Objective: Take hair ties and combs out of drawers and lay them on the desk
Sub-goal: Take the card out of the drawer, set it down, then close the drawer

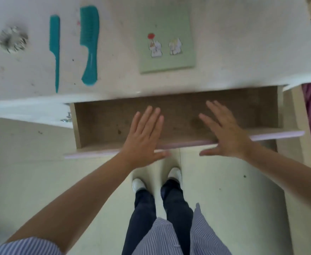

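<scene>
Drawer (169, 115) is pulled out and looks bare inside. Both combs (88, 45) and the hair ties (13, 40) lie far left on the desk (224, 43). Our left hand (143, 138) and right hand (226, 133) are flat, fingers spread, holding nothing, poised at the drawer front — contact unclear through blur. Likely step: shut the drawer. We'd push evenly with both palms, fingers clear of the gap. No readable writing — green card (167, 39) shows only cartoon figures.

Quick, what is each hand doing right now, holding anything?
Left hand: open, fingers spread flat, holding nothing, over the front edge of the open drawer.
Right hand: open, fingers spread, holding nothing, over the same edge.
</scene>
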